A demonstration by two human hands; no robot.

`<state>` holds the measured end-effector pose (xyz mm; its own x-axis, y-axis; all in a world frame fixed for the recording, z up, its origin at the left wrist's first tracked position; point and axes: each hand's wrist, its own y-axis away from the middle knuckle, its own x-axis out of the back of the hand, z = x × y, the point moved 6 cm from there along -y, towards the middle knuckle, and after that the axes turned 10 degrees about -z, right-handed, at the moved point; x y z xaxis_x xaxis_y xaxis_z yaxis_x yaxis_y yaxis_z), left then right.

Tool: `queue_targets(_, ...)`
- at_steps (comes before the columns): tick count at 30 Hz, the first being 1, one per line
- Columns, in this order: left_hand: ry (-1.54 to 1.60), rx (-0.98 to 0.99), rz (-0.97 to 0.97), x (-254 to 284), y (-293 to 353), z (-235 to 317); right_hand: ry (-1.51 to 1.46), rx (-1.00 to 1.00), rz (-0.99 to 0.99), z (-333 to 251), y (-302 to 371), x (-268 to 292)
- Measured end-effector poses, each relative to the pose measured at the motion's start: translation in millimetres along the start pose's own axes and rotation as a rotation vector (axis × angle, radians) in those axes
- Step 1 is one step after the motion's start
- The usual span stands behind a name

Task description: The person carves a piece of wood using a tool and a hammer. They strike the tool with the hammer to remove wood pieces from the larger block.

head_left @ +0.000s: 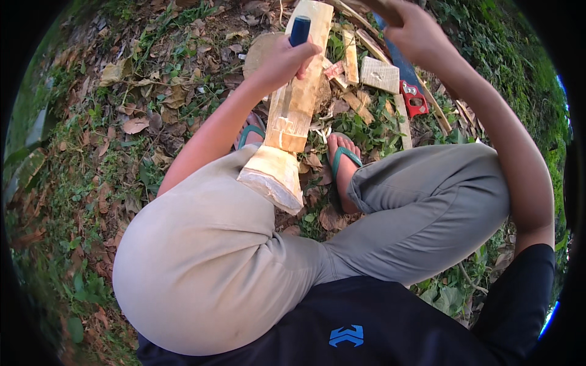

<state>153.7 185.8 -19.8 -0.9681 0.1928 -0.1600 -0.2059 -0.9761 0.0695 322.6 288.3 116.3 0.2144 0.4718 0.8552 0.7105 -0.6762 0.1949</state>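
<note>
A long pale piece of carved wood point(309, 100) slopes from the ground between my feet up toward my left thigh, its near end flaring out wide. My left hand point(285, 63) is closed around a chisel point(300, 29) with a dark blue handle. The chisel's blade points down along the wood toward a notch cut across it. Up at the top right, my right hand point(420, 35) is raised and closed on a brown wooden handle point(386, 8). The far part of that tool lies beyond the frame's upper edge, so its kind is hidden.
A saw with a red handle point(414, 99) lies at the right, beside a square wood block point(379, 74) and several offcuts point(351, 57). A round log end point(259, 53) sits behind my left hand. Dry leaves point(135, 125) and green plants cover the ground.
</note>
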Motion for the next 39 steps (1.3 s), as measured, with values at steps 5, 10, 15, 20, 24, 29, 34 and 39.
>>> queue_targets(5,-0.045,-0.036,-0.016,4.5,-1.0,-3.1,-0.023,-0.193,-0.158,-23.8,5.9,5.5)
queue_targets(10,0.004,-0.035,-0.024,0.6,1.6,-2.8,-0.249,-0.138,-0.051,-21.8,6.1,8.5)
queue_targets(15,-0.046,-0.028,-0.019,2.5,-0.8,-3.6,0.016,-0.173,-0.053,-29.4,6.6,17.1)
queue_targets(20,-0.013,-0.012,0.006,1.3,4.6,-8.3,0.144,-0.219,-0.133,-26.6,6.3,9.4)
queue_targets(24,-0.003,0.007,-0.009,2.3,9.7,-13.2,-0.267,-0.043,0.083,-47.0,14.1,19.5)
queue_targets(29,0.045,0.033,-0.015,-1.2,2.6,-11.4,0.197,-0.026,-0.040,-13.2,2.1,-7.3)
queue_targets(34,0.092,0.043,-0.021,-2.1,6.7,-12.7,-0.252,-0.040,0.158,-43.8,8.0,44.9)
queue_targets(39,0.091,0.050,-0.009,-3.0,5.6,-12.4,-0.293,-0.221,-0.046,8.2,-1.3,48.3)
